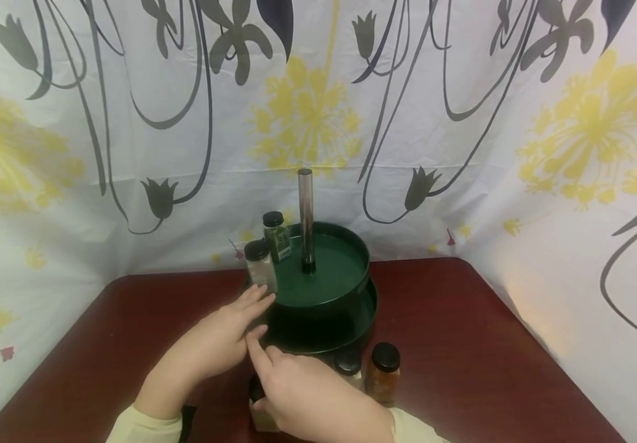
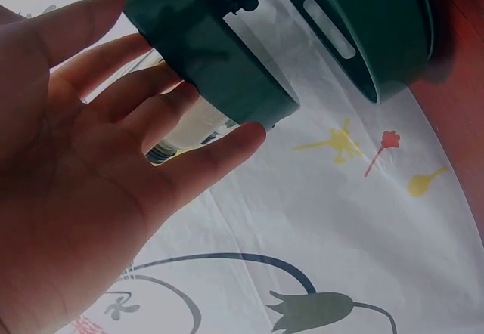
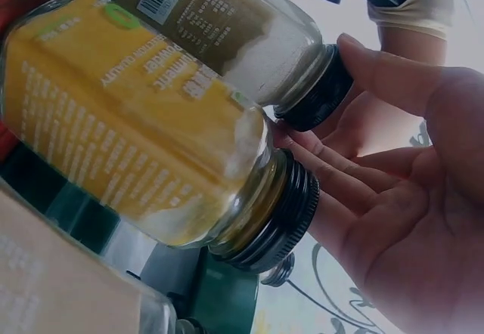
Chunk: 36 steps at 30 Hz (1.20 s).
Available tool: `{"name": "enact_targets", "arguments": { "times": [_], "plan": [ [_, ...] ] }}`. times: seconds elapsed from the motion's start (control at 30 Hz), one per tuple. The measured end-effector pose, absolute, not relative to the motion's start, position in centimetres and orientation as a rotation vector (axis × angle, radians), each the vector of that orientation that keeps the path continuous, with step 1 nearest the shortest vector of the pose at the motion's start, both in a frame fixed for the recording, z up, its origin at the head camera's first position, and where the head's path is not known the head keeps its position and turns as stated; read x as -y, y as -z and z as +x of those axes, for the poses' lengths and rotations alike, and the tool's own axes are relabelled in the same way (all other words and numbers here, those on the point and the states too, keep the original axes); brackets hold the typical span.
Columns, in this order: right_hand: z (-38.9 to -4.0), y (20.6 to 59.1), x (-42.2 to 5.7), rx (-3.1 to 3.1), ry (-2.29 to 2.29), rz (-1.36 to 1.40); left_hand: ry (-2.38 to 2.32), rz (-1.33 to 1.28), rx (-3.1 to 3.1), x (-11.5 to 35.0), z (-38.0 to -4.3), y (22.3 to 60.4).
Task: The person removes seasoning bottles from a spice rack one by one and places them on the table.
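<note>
My left hand (image 1: 221, 338) reaches to the left side of a two-tier green turntable rack (image 1: 324, 289). In the left wrist view its spread fingertips (image 2: 253, 131) touch the green tray wall (image 2: 204, 54). A black-lidded jar of pale powder (image 1: 262, 271) stands on the upper tier just above those fingers, beside a jar of green herbs (image 1: 278, 239). My right hand (image 1: 307, 394) is over a black-lidded jar of brownish powder (image 3: 227, 28), thumb and fairly straight fingers on either side of its lid (image 3: 321, 88). Close by is a yellow turmeric powder jar (image 3: 144, 122).
Another black-lidded jar (image 1: 350, 372) and an orange-brown jar (image 1: 383, 375) stand on the dark red table (image 1: 451, 344), in front of the rack. A metal post (image 1: 306, 221) rises from the upper tier. Patterned white cloth (image 1: 307, 111) hangs behind and at the sides.
</note>
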State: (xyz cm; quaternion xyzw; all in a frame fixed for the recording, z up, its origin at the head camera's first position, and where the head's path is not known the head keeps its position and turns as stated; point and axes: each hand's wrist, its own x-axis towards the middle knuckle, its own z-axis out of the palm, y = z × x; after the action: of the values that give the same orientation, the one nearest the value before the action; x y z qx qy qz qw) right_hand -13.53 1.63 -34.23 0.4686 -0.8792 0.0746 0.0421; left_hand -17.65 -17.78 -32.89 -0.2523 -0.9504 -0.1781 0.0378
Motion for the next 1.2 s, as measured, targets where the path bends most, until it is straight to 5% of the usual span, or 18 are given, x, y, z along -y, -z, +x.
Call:
{"name": "enact_targets", "arguments": {
  "times": [0.57,0.97,1.2],
  "plan": [
    [-15.4,31.9,-4.0,2.488,-0.296,1.263,0.607,-0.868,2.918,16.2,-16.4,32.1],
    [-15.3,30.8,-5.6,2.994,-0.134,1.018,0.725,-1.083,2.908,16.3,-16.3,31.6],
    [-16.0,30.2,-6.9,3.055,-0.142,0.813,0.692,-0.944,2.896,17.6,-16.6,31.3]
  ]
}}
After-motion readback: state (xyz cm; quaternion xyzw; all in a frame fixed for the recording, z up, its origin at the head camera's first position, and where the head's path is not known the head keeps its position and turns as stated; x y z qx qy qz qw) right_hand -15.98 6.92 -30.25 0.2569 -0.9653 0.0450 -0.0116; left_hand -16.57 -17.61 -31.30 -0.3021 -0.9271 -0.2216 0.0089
